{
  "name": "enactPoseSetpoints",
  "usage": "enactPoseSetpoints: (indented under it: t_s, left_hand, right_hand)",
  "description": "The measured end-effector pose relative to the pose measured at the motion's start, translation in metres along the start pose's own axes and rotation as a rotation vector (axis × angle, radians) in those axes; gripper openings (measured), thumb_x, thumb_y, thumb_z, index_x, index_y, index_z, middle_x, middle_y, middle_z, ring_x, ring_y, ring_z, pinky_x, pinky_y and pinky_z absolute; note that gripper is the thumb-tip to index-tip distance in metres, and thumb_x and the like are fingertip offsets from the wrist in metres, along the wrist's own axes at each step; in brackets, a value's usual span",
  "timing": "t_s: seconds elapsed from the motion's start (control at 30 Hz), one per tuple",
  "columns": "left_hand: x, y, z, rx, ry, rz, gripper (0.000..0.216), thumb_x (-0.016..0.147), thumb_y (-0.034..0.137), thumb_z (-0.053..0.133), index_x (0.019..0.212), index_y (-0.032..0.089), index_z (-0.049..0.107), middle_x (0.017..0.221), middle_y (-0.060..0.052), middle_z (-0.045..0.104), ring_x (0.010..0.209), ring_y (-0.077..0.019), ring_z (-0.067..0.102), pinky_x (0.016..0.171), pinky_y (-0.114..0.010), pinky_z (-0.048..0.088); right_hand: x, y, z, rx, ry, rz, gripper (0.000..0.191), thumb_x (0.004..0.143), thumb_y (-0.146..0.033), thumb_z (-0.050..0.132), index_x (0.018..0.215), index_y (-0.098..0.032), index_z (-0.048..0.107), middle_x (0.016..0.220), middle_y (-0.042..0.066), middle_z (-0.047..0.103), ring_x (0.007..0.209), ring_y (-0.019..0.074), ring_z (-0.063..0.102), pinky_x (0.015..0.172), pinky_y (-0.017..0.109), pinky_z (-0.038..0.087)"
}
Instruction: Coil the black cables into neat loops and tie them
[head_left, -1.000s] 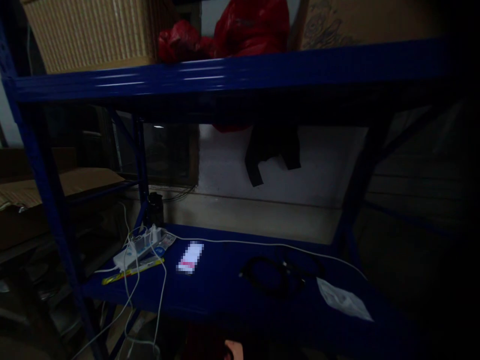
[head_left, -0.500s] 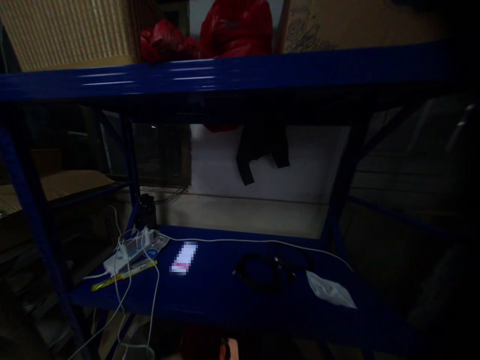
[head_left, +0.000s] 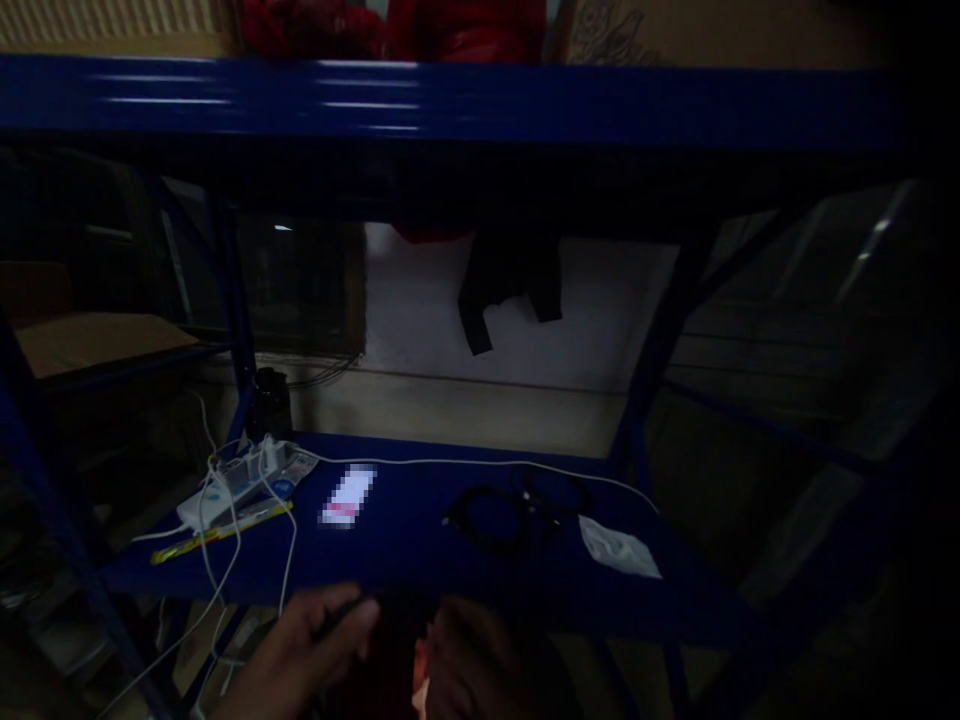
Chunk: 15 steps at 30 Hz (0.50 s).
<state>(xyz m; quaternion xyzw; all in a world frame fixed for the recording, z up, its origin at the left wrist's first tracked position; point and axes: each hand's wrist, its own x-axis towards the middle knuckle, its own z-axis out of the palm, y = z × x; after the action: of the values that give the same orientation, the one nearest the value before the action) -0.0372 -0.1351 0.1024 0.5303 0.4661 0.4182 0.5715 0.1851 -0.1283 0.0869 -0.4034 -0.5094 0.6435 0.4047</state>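
My left hand [head_left: 311,645] is closed at the bottom of the head view, in front of the blue shelf's edge. Between its thumb and fingers is a thin dark thing [head_left: 337,617], too dim to name. Just to the right, my right hand [head_left: 476,660] has its fingers curled; what they grip, if anything, is hidden. A small orange-pink patch [head_left: 421,675] shows at that hand's left side. Beyond the hands, a coiled black cable [head_left: 491,545] lies on the shelf [head_left: 405,560], near a crumpled white packet [head_left: 619,548].
A lit phone or screen [head_left: 349,495], blurred out, lies left of the cable. Farther left are a white power strip [head_left: 225,490] with trailing white cords and a yellow strip-like packet [head_left: 221,533]. An upper blue beam [head_left: 450,100] crosses above; dark cloth [head_left: 510,280] hangs behind.
Both hands have come up into view at the bottom, the left with a thin dark thing. The view has tilted down, and the shelf's contents sit slightly farther left and higher.
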Motion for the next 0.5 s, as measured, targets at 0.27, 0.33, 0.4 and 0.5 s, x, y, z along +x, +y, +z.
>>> enactPoseSetpoints:
  t_s: [0.27, 0.33, 0.4, 0.5]
  left_hand:
    - [0.033, -0.02, 0.021, -0.383, -0.075, 0.114, 0.048, 0.099, 0.065, 0.059, 0.088, 0.018, 0.056, 0.055, 0.01, 0.032, 0.044, -0.0076, 0.039, 0.053, -0.021, 0.043]
    - [0.028, -0.019, 0.018, -0.369, -0.158, 0.071, 0.049, 0.099, 0.068, 0.057, 0.101, 0.019, 0.058, 0.056, 0.011, 0.035, 0.039, -0.0072, 0.04, 0.054, -0.025, 0.049]
    - [0.024, -0.01, 0.008, -0.323, -0.287, -0.027, 0.058, 0.094, 0.075, 0.059, 0.108, 0.019, 0.058, 0.06, 0.011, 0.041, 0.038, -0.0059, 0.039, 0.053, -0.025, 0.051]
    - [0.026, 0.012, -0.005, -0.141, -0.426, -0.221, 0.067, 0.088, 0.083, 0.059, 0.103, 0.018, 0.06, 0.059, 0.011, 0.039, 0.037, -0.0026, 0.026, 0.04, -0.016, 0.027]
  right_hand:
    - [0.029, 0.006, -0.001, 0.337, 0.149, -0.015, 0.068, 0.074, -0.081, 0.079, 0.07, -0.023, 0.043, 0.055, -0.012, 0.027, 0.046, 0.0048, 0.019, 0.043, 0.021, 0.022]
    - [0.027, 0.007, -0.003, 0.32, 0.196, -0.024, 0.066, 0.074, -0.079, 0.079, 0.076, -0.022, 0.047, 0.058, -0.012, 0.029, 0.048, 0.0044, 0.021, 0.044, 0.02, 0.021]
    - [0.022, 0.005, -0.004, 0.236, 0.165, -0.004, 0.065, 0.077, -0.081, 0.076, 0.08, -0.021, 0.051, 0.059, -0.012, 0.032, 0.048, 0.0047, 0.024, 0.046, 0.019, 0.021]
    - [0.007, -0.008, -0.002, -0.006, 0.035, 0.039, 0.063, 0.081, -0.082, 0.07, 0.082, -0.021, 0.058, 0.062, -0.008, 0.043, 0.051, 0.0068, 0.035, 0.048, 0.021, 0.028]
